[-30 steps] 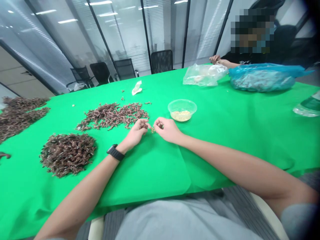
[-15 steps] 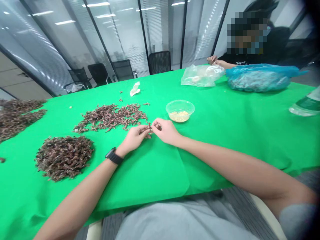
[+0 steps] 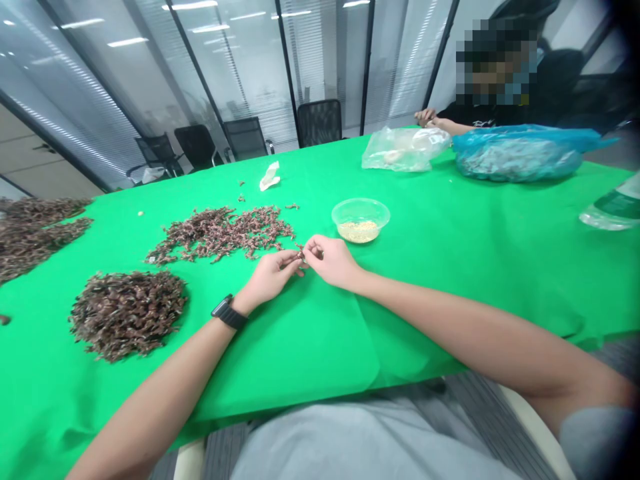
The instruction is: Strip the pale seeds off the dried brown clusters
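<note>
My left hand (image 3: 270, 273) and my right hand (image 3: 331, 260) meet over the green tablecloth (image 3: 450, 267), fingers pinched together on one small brown pod (image 3: 300, 255) between them. A black watch (image 3: 229, 313) sits on my left wrist. Just beyond my left hand lies a spread heap of brown pods (image 3: 225, 232). A denser heap of brown husks (image 3: 127, 312) lies to the left. A clear plastic bowl (image 3: 361, 219) with pale seeds stands just beyond my right hand.
Another brown heap (image 3: 35, 230) lies at the far left. A clear bag (image 3: 403, 148) and a blue bag (image 3: 520, 153) sit at the far side, where another person's hands (image 3: 431, 120) rest. A plastic bottle (image 3: 611, 208) lies at right. Empty chairs stand behind the table.
My hands have drawn slightly closer together on the pod. The view has shifted a little; the heaps, bowl and bags stay put.
</note>
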Motion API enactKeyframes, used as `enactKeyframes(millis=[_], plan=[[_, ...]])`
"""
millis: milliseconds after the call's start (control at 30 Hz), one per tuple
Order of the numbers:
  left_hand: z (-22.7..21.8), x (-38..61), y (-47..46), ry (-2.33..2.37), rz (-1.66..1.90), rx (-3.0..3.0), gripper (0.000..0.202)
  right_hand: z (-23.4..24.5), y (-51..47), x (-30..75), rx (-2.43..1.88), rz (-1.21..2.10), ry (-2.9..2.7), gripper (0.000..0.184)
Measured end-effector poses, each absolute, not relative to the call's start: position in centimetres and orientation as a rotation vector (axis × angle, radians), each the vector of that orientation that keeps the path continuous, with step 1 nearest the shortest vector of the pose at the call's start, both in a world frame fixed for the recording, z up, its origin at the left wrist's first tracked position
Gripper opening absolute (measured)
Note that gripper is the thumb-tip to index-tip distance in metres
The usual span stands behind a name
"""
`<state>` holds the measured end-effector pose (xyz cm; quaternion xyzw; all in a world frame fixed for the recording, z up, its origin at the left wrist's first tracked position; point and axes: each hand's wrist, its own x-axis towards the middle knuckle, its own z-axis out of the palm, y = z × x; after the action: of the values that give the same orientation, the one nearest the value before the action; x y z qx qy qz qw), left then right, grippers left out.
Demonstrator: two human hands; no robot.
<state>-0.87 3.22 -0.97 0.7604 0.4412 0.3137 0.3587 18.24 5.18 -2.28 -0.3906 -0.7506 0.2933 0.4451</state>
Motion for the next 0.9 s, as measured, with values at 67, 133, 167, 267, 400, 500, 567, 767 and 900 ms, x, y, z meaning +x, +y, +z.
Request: enactKeyframes(millis=[67,133,167,267,400,500,567,767,900], plan=[[-0.9,-0.9,3.1,1.149,0.800,2.001,0.029,-2.2,5.1,18.3,-0.975,0.714,-1.862,0.006],[-0.7,-0.8,2.9,1.168,0.790,2.059,0.028,-2.1,5.0,18.2,-0.985,0.691,-1.866,0.006],[-0.6,-0.7,2.8,1.183,0.785,2.095,0.027,-2.0,5.0,18.2,-0.990,0.678,-1.869,0.005],[-0.2,-0.5,2.4,1.259,0.770,2.235,0.025,-1.9,4.9,18.2,-1.003,0.646,-1.874,0.005],[0.1,-0.3,2.0,1.382,0.696,2.442,0.023,-1.9,4.7,18.2,-0.997,0.656,-1.874,0.007],[0.1,-0.3,2.0,1.429,0.627,2.515,0.022,-1.9,4.8,18.2,-0.992,0.680,-1.870,0.008],[0.1,-0.4,2.0,1.439,0.609,2.526,0.022,-2.1,4.8,18.2,-0.980,0.696,-1.870,0.008],[0.0,-0.5,2.0,1.410,0.604,2.536,0.022,-2.3,4.9,18.2,-0.970,0.701,-1.874,0.008],[-0.1,-0.5,1.9,1.402,0.610,2.544,0.022,-2.1,4.8,18.3,-0.989,0.599,-1.933,0.007]])
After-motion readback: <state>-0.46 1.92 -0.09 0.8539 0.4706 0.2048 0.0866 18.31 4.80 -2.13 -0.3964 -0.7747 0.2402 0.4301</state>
